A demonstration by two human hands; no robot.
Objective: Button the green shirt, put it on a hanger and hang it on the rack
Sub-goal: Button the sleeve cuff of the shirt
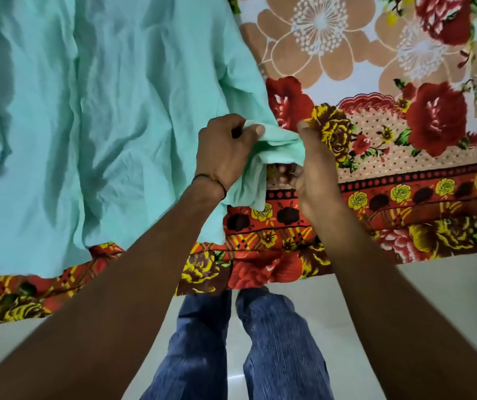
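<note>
A person standing at a bed works both hands on a green shirt (87,111) spread wrinkled across a floral bedsheet (375,96). The left hand (225,148), a thread bracelet (211,181) at its wrist, pinches a bunched edge of the fabric between thumb and curled fingers; the right hand (315,168) grips the same bunch just beside it, lifted slightly off the sheet. Blue jeans (260,342) and a pale tiled floor (404,298) show below the bed's edge.
</note>
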